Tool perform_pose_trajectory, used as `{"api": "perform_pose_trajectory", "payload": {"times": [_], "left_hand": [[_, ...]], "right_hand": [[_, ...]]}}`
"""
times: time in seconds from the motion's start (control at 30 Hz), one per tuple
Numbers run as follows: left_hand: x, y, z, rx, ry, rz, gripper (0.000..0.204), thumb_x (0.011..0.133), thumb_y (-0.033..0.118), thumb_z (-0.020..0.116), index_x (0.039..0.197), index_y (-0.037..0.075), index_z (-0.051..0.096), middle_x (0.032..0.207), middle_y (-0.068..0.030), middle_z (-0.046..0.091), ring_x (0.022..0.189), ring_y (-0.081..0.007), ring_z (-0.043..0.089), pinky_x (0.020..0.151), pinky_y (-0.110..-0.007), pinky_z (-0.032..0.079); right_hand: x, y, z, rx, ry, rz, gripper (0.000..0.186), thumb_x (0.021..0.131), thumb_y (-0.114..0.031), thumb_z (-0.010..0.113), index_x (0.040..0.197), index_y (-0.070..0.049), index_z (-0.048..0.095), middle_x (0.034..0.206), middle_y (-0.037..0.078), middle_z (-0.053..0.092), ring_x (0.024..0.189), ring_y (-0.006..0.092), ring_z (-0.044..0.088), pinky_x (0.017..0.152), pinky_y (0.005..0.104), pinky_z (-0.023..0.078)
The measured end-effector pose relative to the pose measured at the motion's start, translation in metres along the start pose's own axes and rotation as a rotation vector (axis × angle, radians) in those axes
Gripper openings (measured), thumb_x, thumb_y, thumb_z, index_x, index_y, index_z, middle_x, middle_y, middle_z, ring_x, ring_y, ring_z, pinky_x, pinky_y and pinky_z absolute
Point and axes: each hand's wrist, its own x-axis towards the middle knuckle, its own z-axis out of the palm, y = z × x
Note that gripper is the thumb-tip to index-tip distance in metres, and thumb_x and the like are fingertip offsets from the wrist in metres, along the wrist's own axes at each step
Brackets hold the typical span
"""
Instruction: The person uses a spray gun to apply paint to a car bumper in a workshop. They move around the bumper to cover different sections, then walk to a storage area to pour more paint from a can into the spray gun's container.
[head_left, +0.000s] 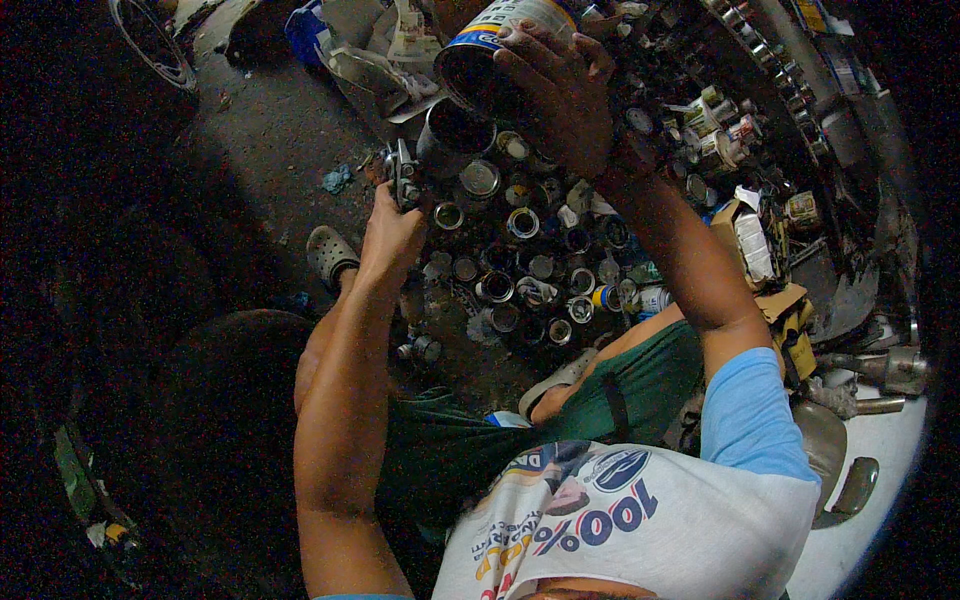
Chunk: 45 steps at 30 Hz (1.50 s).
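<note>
My right hand (565,90) is wrapped round a large paint can (490,32) with a blue, white and yellow label. The can is held tilted at the top of the view, its dark side toward me. A wide open can (455,135) stands just below it, dark inside; whether the two touch, I cannot tell. My left hand (393,225) grips a shiny metal spray gun (402,172), left of the open can. Its lower part is hidden by my fingers.
Several small cans and jars (525,222) crowd the floor between my feet. More cans (715,140) are piled to the right. A plastic bag (375,75) lies at the top, a blue scrap (337,179) on the floor. Cardboard boxes (790,325) stand at my right.
</note>
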Motion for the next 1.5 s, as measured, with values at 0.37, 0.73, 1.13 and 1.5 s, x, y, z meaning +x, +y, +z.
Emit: {"api": "perform_pose_trajectory", "payload": {"times": [0.37, 0.73, 1.13, 1.5], "left_hand": [[-0.004, 0.007, -0.005, 0.053, 0.007, -0.064, 0.061, 0.089, 0.028, 0.066, 0.140, 0.000, 0.049, 0.120, -0.0257, 0.070, 0.114, -0.0385, 0.067, 0.097, -0.044, 0.049], [-0.019, 0.021, -0.010, -0.019, 0.014, -0.046, 0.059, 0.085, 0.017, 0.067, 0.139, 0.000, 0.050, 0.115, -0.0195, 0.070, 0.107, -0.0303, 0.068, 0.094, -0.039, 0.051], [-0.038, -0.005, -0.007, 0.083, -0.091, -0.113, 0.062, 0.088, 0.022, 0.070, 0.143, 0.003, 0.048, 0.114, -0.0133, 0.071, 0.100, -0.0233, 0.067, 0.086, -0.035, 0.052], [-0.084, -0.015, -0.002, -0.125, -0.061, -0.211, 0.048, 0.092, 0.006, 0.068, 0.137, 0.006, 0.050, 0.112, -0.0077, 0.068, 0.095, -0.0183, 0.064, 0.085, -0.035, 0.051]], "right_hand": [[0.000, -0.002, 0.002, 0.013, -0.002, -0.019, 0.085, 0.077, -0.030, 0.082, 0.153, -0.016, 0.046, 0.156, 0.010, 0.050, 0.148, 0.0278, 0.043, 0.116, 0.0582, 0.022], [-0.031, 0.017, 0.042, -0.171, 0.076, -0.056, 0.091, 0.078, -0.048, 0.080, 0.153, -0.012, 0.044, 0.155, 0.012, 0.048, 0.147, 0.0301, 0.041, 0.117, 0.0587, 0.023], [-0.071, -0.042, -0.031, 0.214, -0.026, 0.171, 0.094, 0.078, -0.047, 0.082, 0.154, -0.011, 0.040, 0.155, 0.015, 0.046, 0.147, 0.0338, 0.039, 0.116, 0.0585, 0.024], [-0.158, -0.082, -0.068, 0.273, -0.039, 0.039, 0.090, 0.087, -0.044, 0.080, 0.159, -0.025, 0.030, 0.152, 0.014, 0.054, 0.141, 0.0381, 0.052, 0.115, 0.0581, 0.022]]}}
